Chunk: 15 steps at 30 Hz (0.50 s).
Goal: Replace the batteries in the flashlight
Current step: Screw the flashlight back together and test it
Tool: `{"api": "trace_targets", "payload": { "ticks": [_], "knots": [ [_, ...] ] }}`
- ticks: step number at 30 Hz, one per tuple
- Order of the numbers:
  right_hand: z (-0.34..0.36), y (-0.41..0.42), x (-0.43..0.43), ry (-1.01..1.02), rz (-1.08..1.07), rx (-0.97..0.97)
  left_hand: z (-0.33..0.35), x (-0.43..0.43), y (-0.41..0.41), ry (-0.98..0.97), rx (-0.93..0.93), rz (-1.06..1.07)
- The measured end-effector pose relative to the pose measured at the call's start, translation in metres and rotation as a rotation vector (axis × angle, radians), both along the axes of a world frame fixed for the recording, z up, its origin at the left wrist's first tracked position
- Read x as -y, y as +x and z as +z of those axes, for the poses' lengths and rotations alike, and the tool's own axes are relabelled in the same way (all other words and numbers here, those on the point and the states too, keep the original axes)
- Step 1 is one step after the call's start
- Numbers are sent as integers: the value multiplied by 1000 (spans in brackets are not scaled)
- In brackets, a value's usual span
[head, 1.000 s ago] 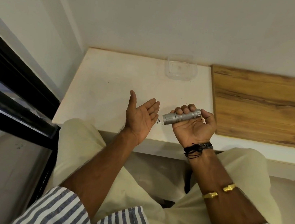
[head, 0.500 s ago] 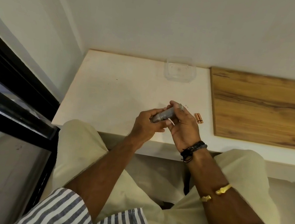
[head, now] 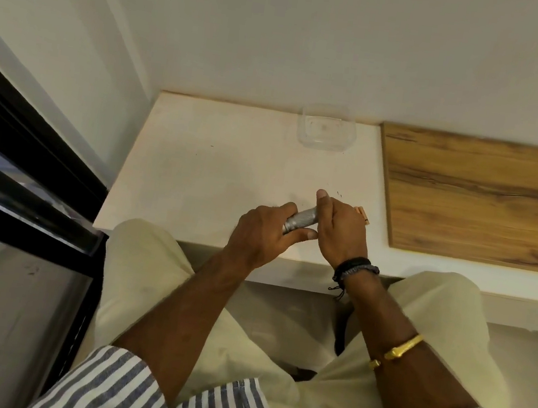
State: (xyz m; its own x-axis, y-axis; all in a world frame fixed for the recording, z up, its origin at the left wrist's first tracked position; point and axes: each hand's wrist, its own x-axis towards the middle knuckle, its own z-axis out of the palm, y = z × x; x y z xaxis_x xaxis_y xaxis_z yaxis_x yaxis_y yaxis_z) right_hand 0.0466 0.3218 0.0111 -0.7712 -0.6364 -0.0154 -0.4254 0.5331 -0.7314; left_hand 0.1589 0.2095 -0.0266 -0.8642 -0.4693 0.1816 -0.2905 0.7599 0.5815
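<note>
A small silver flashlight [head: 300,219] with a knurled body is held level above the front of the white table [head: 202,173]. My left hand [head: 261,234] grips its left end, thumb underneath. My right hand [head: 340,229] is wrapped over its right end and hides that part. Copper-coloured batteries [head: 364,214] lie on the table just right of my right hand, partly hidden behind it.
A clear plastic container [head: 326,127] stands at the back of the table by the wall. A wooden board [head: 489,200] covers the surface to the right. A black-framed glass panel [head: 22,176] runs along the left. My knees sit under the table's front edge.
One second ago my right hand alone held the flashlight and my left hand was open. Both hands have since closed on the flashlight, which now lies between them.
</note>
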Motion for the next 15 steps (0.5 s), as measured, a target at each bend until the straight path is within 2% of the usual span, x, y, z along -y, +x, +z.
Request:
{"api": "trace_targets", "payload": {
  "ticks": [6,10,13,15],
  "knots": [
    [6,-2,0,-38,67,-139,7,-1,-4,447,-39,-123],
    [8,-6,-6,-145,210,-110,17,-1,-1,790,23,-154],
    [7,-13,-11,-188,317,-68,21,0,0,854,93,-185],
    [6,-18,-15,-193,358,-30,16,1,0,749,98,-172]
  ]
}}
